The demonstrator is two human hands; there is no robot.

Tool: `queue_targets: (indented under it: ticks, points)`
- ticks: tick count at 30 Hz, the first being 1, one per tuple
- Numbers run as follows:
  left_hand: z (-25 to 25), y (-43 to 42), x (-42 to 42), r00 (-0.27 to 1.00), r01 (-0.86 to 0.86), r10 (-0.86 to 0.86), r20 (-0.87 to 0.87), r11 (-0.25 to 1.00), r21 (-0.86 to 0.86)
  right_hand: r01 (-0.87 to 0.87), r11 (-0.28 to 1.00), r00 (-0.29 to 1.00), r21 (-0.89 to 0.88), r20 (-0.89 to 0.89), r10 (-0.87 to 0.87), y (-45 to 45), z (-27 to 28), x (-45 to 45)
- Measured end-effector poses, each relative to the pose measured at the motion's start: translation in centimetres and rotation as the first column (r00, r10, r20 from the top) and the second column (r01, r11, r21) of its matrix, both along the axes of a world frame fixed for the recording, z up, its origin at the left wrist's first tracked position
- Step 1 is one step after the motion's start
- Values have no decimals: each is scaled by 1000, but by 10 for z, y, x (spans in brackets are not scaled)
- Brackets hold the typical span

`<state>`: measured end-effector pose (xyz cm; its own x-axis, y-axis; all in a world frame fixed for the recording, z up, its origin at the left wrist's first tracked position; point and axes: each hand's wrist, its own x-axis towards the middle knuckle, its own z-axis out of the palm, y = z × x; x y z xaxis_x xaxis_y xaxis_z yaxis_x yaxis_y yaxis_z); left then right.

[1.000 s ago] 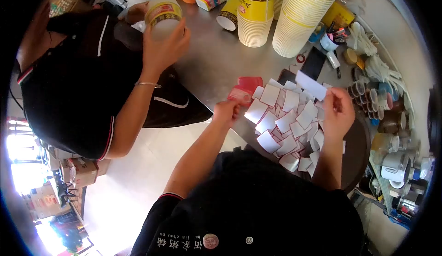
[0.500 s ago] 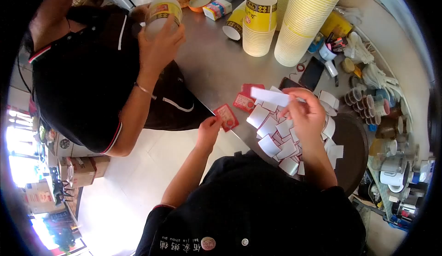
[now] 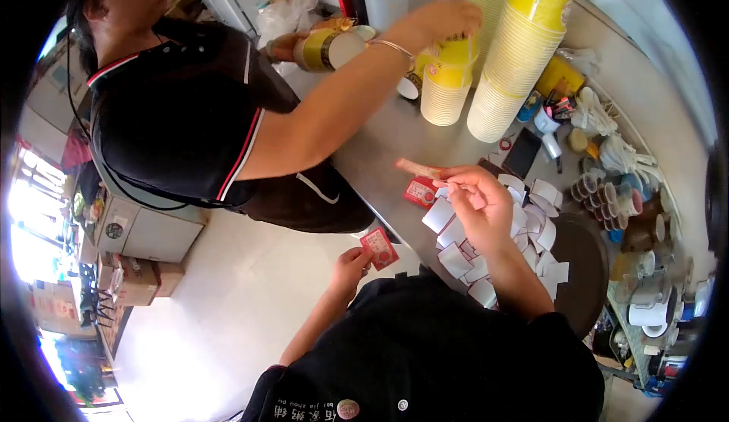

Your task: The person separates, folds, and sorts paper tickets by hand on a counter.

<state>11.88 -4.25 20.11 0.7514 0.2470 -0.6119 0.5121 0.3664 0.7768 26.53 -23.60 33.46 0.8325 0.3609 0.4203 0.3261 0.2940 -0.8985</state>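
Note:
Between the thumb and fingers of my left hand [image 3: 349, 269] is a red printed card [image 3: 380, 248], held just off the table's edge. My right hand [image 3: 480, 203] pinches a thin paper card [image 3: 416, 168], seen nearly edge-on, above the table. Below that hand spreads a loose pile of white-backed cards [image 3: 456, 261], many slightly curled, partly hidden by my hand and forearm. Another red card [image 3: 420, 190] lies face up at the pile's far left side.
A co-worker's arm [image 3: 326, 130] reaches across the table to a stack of yellow paper cups [image 3: 446, 103]. Taller cup stacks [image 3: 509, 73] stand beside it. A black phone [image 3: 522, 153], small lidded tubs [image 3: 596, 187] and a dark round surface [image 3: 581, 270] are on the right.
My left hand has drawn its red card back from the table edge. The card in my right hand has turned nearly edge-on. The co-worker's hand has moved from a held cup to the cup stack.

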Motion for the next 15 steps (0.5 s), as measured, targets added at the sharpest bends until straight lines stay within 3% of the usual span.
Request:
queue_targets:
  ticks: [4, 6, 10, 15]
  points:
    - [5, -6, 0, 999, -38, 39, -37, 999, 19, 46, 997, 996, -54, 78, -42, -2, 5, -2]
    - [27, -14, 4, 991, -132, 123, -55, 971, -200, 59, 997, 995, -54, 77, -55, -3, 5, -3]
    - [17, -12, 2, 999, -40, 42, 11, 985, -168, 69, 996, 995, -54, 82, -65, -6, 4, -4]
    - [11, -13, 1, 997, -49, 56, 45, 987, -151, 79, 995, 996, -60, 54, -76, -7, 8, -8]
